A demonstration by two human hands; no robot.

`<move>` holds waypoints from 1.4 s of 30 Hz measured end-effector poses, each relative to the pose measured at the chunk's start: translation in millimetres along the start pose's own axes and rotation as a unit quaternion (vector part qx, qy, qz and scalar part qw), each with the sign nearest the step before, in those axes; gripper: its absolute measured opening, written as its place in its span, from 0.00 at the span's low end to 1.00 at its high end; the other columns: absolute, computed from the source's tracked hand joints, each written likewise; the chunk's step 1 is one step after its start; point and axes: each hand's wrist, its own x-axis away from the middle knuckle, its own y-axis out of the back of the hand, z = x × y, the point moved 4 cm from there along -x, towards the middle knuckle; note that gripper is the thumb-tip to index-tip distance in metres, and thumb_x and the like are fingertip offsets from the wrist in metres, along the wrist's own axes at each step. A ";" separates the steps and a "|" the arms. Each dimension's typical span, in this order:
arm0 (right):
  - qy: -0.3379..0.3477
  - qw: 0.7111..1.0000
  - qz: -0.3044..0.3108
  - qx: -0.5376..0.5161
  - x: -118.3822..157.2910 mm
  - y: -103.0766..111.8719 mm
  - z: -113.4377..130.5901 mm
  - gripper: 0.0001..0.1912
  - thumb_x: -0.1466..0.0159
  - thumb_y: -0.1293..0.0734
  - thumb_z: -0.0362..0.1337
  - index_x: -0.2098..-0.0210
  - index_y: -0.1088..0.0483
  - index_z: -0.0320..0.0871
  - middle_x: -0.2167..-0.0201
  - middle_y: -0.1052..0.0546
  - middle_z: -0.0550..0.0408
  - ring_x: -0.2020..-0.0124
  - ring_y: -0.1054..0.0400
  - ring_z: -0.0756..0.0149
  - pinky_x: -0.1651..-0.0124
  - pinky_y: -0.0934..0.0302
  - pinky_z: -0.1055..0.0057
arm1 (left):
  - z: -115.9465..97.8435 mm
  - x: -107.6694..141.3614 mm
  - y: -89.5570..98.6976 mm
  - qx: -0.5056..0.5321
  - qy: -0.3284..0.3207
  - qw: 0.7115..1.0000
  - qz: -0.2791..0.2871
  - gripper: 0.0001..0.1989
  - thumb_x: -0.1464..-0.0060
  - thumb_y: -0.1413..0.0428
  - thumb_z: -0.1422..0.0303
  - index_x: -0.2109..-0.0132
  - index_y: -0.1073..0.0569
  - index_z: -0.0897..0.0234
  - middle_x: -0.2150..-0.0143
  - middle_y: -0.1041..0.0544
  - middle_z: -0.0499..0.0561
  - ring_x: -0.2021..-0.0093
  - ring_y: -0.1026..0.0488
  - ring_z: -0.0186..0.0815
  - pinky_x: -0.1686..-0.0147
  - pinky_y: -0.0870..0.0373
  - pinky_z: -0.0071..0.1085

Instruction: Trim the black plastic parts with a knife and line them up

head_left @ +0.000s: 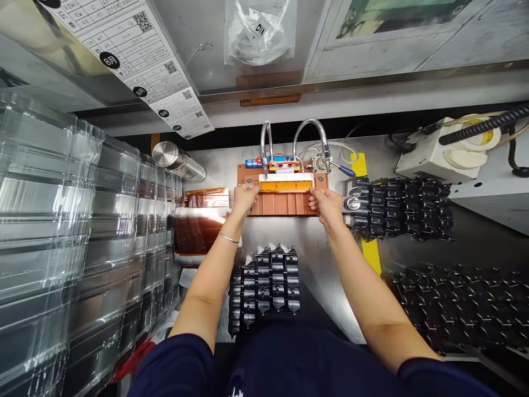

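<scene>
A flat orange strip (286,186) with rows of small dark marks lies across the brown fixture block (285,205). My left hand (247,198) pinches the strip's left end between thumb and fingers. At its right end, my right hand (326,203) is closed on the strip in the same way. Just behind the strip runs a pale metal bar (286,177). Two bendable metal hoses (312,125) arch over the back of the fixture. A blue-handled screwdriver (345,170) lies at the fixture's right rear.
Stacked clear plastic trays (45,231) rise on the left, near a steel flask (182,161). Amber film sheets (198,230) lie left of the fixture. Black ridged parts stand in front (278,281) and at right (405,209). A white device (438,151) sits back right.
</scene>
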 end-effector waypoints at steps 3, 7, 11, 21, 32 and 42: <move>-0.002 1.000 -0.002 -0.003 -1.0 -0.1 -1.2 0.11 0.45 0.30 0.31 0.79 0.36 0.39 0.88 0.31 0.63 0.90 0.41 0.79 0.88 0.46 0.84 | -1.8 1.8 -0.2 0.001 -0.003 1.000 0.005 0.08 0.54 0.42 0.73 0.77 0.34 0.66 0.87 0.36 0.42 0.88 0.43 0.23 0.87 0.50 0.19; -0.017 1.000 -0.001 -0.003 -2.3 -0.1 -1.3 0.10 0.43 0.31 0.30 0.78 0.36 0.39 0.88 0.31 0.63 0.89 0.40 0.79 0.88 0.46 0.84 | -2.9 2.7 -0.1 0.004 -0.007 1.000 0.014 0.09 0.52 0.44 0.74 0.77 0.34 0.66 0.87 0.36 0.41 0.88 0.44 0.23 0.88 0.51 0.19; -0.048 0.999 0.010 0.000 -3.2 1.5 1.1 0.11 0.44 0.30 0.30 0.78 0.36 0.39 0.88 0.31 0.62 0.89 0.39 0.78 0.88 0.45 0.84 | -2.8 2.3 1.9 0.003 -0.004 1.000 0.030 0.10 0.51 0.44 0.74 0.77 0.35 0.65 0.87 0.36 0.41 0.89 0.44 0.22 0.88 0.50 0.19; -0.069 0.996 0.048 0.006 -5.1 4.6 0.3 0.11 0.43 0.28 0.30 0.77 0.35 0.39 0.86 0.29 0.61 0.88 0.37 0.78 0.87 0.41 0.84 | -1.4 1.2 2.1 0.005 0.016 0.999 0.048 0.09 0.50 0.42 0.74 0.75 0.33 0.67 0.86 0.34 0.41 0.89 0.41 0.23 0.88 0.48 0.18; 0.028 0.996 0.058 0.065 9.5 36.8 -12.9 0.15 0.41 0.30 0.47 0.65 0.31 0.40 0.69 0.21 0.53 0.74 0.28 0.76 0.69 0.30 0.79 | -8.5 -12.2 16.5 0.032 0.083 0.984 0.157 0.09 0.55 0.34 0.74 0.72 0.27 0.71 0.81 0.26 0.50 0.84 0.34 0.24 0.84 0.37 0.18; 0.190 0.917 0.181 0.299 147.2 78.5 -154.8 0.22 0.52 0.27 0.43 0.58 0.27 0.43 0.62 0.20 0.50 0.62 0.24 0.57 0.61 0.28 0.61 | 31.0 57.0 40.8 0.056 -0.007 0.996 0.070 0.11 0.46 0.41 0.64 0.70 0.29 0.69 0.82 0.33 0.43 0.87 0.41 0.23 0.87 0.48 0.20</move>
